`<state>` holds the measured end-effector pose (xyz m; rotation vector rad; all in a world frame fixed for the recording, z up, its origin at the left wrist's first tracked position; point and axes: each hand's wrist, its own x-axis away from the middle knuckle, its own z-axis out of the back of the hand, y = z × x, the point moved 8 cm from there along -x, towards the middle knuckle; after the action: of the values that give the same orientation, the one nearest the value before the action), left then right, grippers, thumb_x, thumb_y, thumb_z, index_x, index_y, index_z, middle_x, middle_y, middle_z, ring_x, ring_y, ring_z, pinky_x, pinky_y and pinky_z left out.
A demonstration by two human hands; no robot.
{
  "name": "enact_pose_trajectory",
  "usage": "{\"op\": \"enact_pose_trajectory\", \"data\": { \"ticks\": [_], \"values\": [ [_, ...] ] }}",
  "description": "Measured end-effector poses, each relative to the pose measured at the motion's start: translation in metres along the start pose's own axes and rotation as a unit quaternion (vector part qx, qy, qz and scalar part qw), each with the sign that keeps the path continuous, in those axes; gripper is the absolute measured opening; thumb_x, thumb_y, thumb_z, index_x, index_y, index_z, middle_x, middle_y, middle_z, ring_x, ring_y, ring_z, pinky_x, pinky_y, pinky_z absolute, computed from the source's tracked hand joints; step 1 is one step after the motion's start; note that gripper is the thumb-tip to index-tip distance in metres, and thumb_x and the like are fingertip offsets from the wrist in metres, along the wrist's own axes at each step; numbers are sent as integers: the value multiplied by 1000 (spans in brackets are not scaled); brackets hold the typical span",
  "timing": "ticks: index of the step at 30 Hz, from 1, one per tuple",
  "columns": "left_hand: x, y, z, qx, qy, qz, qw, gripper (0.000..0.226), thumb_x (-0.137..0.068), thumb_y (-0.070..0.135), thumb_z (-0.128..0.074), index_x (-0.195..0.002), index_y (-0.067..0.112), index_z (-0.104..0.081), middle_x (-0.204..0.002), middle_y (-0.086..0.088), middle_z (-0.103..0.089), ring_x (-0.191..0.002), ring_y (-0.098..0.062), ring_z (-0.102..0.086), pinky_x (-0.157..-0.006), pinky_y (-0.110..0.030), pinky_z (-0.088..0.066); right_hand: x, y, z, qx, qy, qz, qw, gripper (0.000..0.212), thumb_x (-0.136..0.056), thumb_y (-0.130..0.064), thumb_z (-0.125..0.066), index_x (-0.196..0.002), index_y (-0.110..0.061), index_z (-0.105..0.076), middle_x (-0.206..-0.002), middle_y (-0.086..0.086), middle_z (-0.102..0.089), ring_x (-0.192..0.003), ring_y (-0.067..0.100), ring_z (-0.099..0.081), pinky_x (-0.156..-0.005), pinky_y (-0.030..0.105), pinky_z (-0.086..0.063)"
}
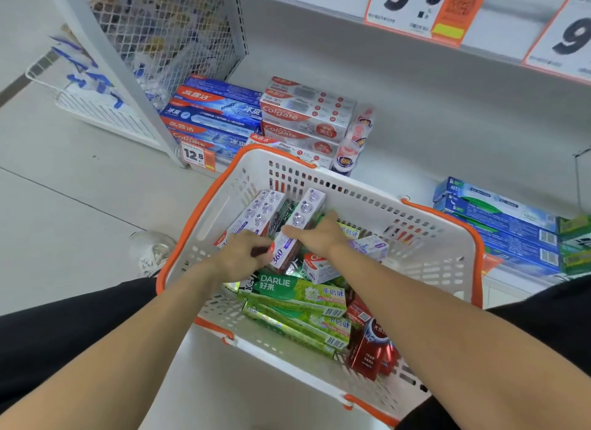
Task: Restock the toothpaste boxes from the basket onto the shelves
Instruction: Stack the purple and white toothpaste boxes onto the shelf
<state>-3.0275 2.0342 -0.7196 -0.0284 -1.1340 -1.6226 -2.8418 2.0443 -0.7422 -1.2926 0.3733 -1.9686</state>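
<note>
From the head camera, a white basket [425, 234] with orange rim and handles sits in front of the person, tilted toward the bottom shelf [415, 135]. Both bare forearms reach into it. The left hand [244, 253] has its fingers curled around the lower end of a white and purple Colgate 360 box [299, 224], which leans upright among the others. The right hand [315, 234] lies flat across the same box, fingers stretched out and not closed. A second white and purple box [256, 213] lies just beside it to the left. Green Darlie boxes [297, 296] are stacked in the near part of the basket, with dark red boxes [367, 349] at its right corner. On the shelf behind stand blue Colgate boxes [214, 119] and white and red Colgate boxes [303, 116].
</note>
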Motion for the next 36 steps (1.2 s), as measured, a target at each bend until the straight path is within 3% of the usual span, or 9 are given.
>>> {"op": "enact_pose_trajectory", "data": {
  "ticks": [5,8,15,19,23,25,28,31,36],
  "values": [
    [-14,-24,20,16,138,80,987,42,-87,18,-67,-127,25,-55,-132,-7,-48,-116,-24,-51,-86,-29,-50,-13,-2,-1,-105,-38,-17,994,110,-43,-31,-99,-130,-17,-32,-127,10,-61,-110,29,-63,-96,49,-54],
    [-14,-30,19,-174,153,115,966,67,-88,30,-67,-145,14,-36,-144,-11,-41,-134,-30,-35,-112,-43,-33,-9,-2,6,-138,-38,9,990,83,-56,-15,-95,-119,-16,-40,-109,4,-63,-95,21,-68,-88,44,-58],
    [-18,-6,14,-174,193,60,964,75,-74,15,-83,-137,26,-43,-130,-3,-58,-116,-26,-52,-97,-39,-47,12,0,42,-160,-40,78,983,29,-74,-11,-83,-100,-8,-70,-89,3,-78,-80,16,-76,-73,30,-60],
    [-7,17,44,7,196,47,979,68,-72,8,-85,-130,18,-51,-118,-1,-61,-96,-17,-58,-75,-25,-52,22,3,71,-164,-22,83,983,42,-69,-23,-88,-105,-10,-69,-94,3,-78,-81,15,-76,-65,31,-60],
    [15,35,74,87,143,4,986,56,-70,7,-87,-117,21,-60,-109,-9,-68,-93,-21,-67,-75,-27,-57,30,3,93,-151,32,90,984,125,-31,-58,-97,-134,-9,-45,-101,-4,-76,-87,16,-75,-76,43,-63],
    [30,40,67,115,68,-9,991,58,-69,7,-90,-115,26,-61,-104,-8,-72,-91,-22,-70,-77,-31,-58,37,3,97,-156,34,98,982,143,-35,-52,-100,-149,-16,-22,-112,-3,-72,-96,20,-72,-80,44,-61],
    [49,30,30,134,-8,3,991,69,-60,9,-95,-120,18,-62,-102,-10,-75,-91,-25,-73,-83,-36,-60,57,4,107,-135,29,99,985,144,-46,-48,-98,-154,-27,-5,-121,0,-67,-91,23,-72,-64,38,-60],
    [60,20,-2,69,-27,22,997,49,-65,18,-93,-108,16,-72,-95,2,-77,-89,-14,-73,-87,-29,-58,71,5,111,-93,-18,109,990,101,-48,-51,-97,-133,-25,-47,-100,2,-77,-80,34,-74,-60,42,-61],
    [64,24,-8,5,-8,36,999,20,-82,26,-77,-98,31,-66,-94,10,-72,-79,1,-67,-67,-12,-51,81,19,112,-125,-46,81,988,78,-59,-49,-92,-120,-20,-54,-93,5,-78,-77,30,-76,-71,54,-62]
  ]
}}
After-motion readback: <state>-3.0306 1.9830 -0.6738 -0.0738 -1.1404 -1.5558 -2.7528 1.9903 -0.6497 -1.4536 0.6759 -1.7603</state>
